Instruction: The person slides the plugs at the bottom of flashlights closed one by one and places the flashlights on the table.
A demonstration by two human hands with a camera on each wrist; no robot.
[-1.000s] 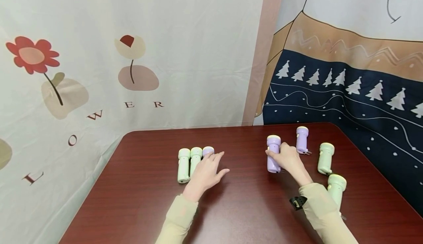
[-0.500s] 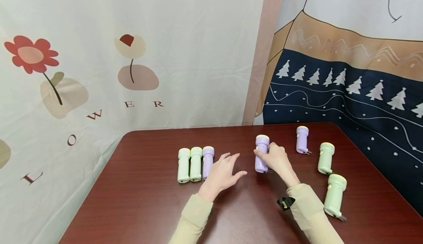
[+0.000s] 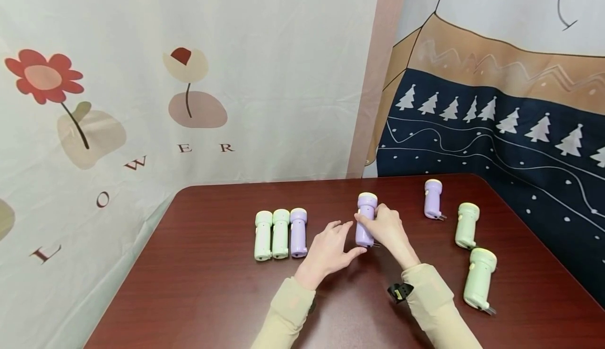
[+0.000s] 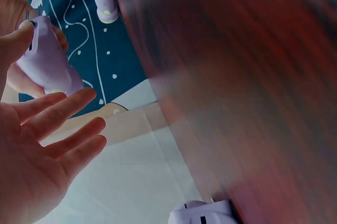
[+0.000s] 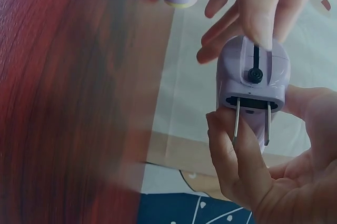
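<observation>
"Right hand (image 3: 385, 228) holding something?"

"Yes, a purple flashlight (image 3: 365, 228), between the row of three (image 3: 281, 236) and the loose ones (image 3: 465, 225)."

"And the surroundings?"

"Reddish-brown table (image 3: 189, 296), pale flower-printed cloth (image 3: 283, 75) behind, navy tree-patterned cloth (image 3: 472, 149) at right."

"How's the left hand (image 3: 327, 253)?"

"Fingers outstretched, thumb apart, near the flashlight's base; I can't tell whether they touch. Both forearms (image 3: 285, 309) reach in from the near side."
</observation>
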